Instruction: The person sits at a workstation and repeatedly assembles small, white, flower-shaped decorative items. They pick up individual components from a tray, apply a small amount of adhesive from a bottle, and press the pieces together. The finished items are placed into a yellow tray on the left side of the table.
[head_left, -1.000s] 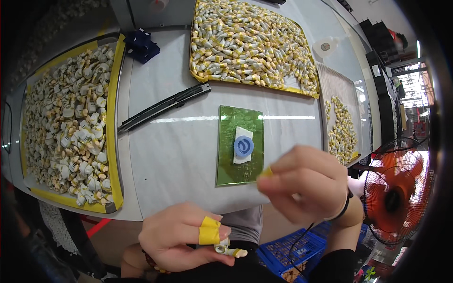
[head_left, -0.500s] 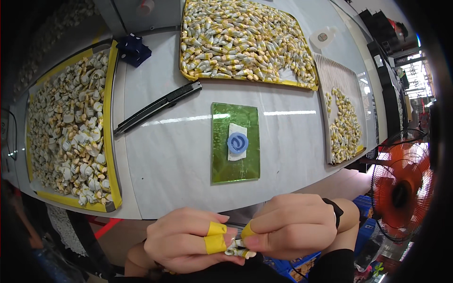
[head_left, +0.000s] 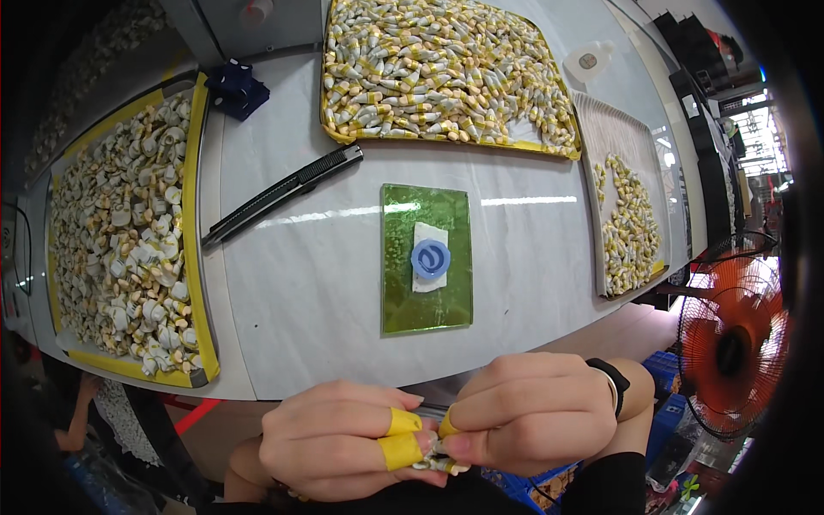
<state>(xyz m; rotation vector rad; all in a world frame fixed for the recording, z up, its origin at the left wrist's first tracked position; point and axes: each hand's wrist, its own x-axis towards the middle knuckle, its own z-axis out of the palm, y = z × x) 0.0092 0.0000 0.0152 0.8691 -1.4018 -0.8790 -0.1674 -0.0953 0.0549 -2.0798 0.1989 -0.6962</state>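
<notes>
My left hand [head_left: 339,438] and my right hand [head_left: 534,410] meet at the front edge of the table, low in the picture. Yellow tape wraps fingertips on both. Between them they pinch some small white-and-yellow piece [head_left: 445,464] with beige parts; fingers hide much of it, so its exact kind does not show. Beyond the hands lies a green glass plate [head_left: 442,305], bearing a white pad [head_left: 432,233] with a round blue lump [head_left: 431,259] on it.
Small white, yellow and beige pieces fill a left tray [head_left: 201,300] and a far tray [head_left: 446,148]; a right tray [head_left: 614,129] is partly filled. A black utility knife [head_left: 283,196], dark cloth [head_left: 236,88] and white bottle [head_left: 589,61] lie about. An orange fan [head_left: 732,343] stands right. Another person's arm [head_left: 81,416] shows lower left.
Both hands stay together at the piece, with only slight finger shifts. The view has moved a little. Another person's arm shows more clearly at the lower left.
</notes>
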